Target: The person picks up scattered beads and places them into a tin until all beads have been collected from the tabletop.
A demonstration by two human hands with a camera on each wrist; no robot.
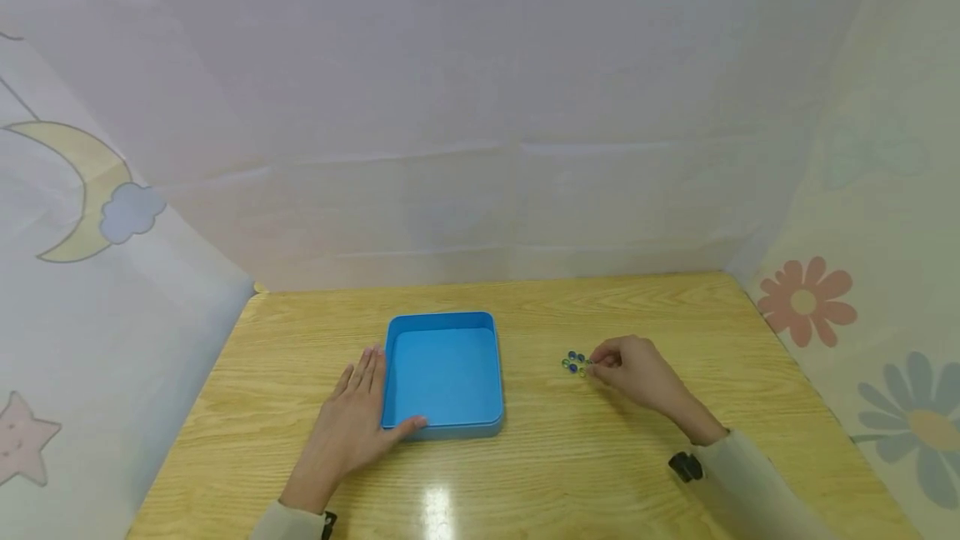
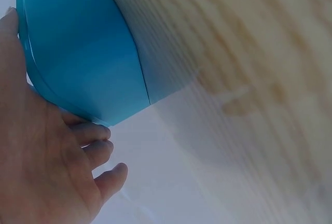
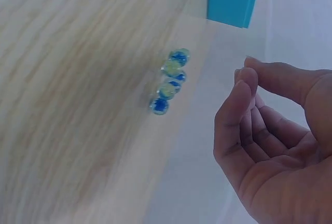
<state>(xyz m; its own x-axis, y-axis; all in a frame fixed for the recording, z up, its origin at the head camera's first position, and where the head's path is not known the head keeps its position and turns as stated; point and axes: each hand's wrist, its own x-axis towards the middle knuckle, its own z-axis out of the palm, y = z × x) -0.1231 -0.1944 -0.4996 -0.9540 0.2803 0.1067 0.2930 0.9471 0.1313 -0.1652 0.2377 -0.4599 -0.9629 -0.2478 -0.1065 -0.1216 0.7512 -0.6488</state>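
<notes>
A square blue tray (image 1: 446,377) stands on the wooden table. My left hand (image 1: 352,423) lies along its left side, fingers straight against the wall and thumb at the front rim. The left wrist view shows the outer wall of the tray (image 2: 83,53) beside my left hand (image 2: 46,146). Farther right is a small cluster of clear glass marbles (image 1: 573,368) with blue and yellow swirls. Curled fingers bring my right hand's (image 1: 633,369) thumb and index tips together at the cluster's right edge. In the right wrist view nothing shows between those tips, beside the marbles (image 3: 160,106).
The wooden table (image 1: 525,473) carries the tray left of centre and the marbles to its right. Pale cloth (image 1: 480,107) hangs behind the table and at both sides, printed with a moon (image 1: 90,182) and flowers (image 1: 806,302).
</notes>
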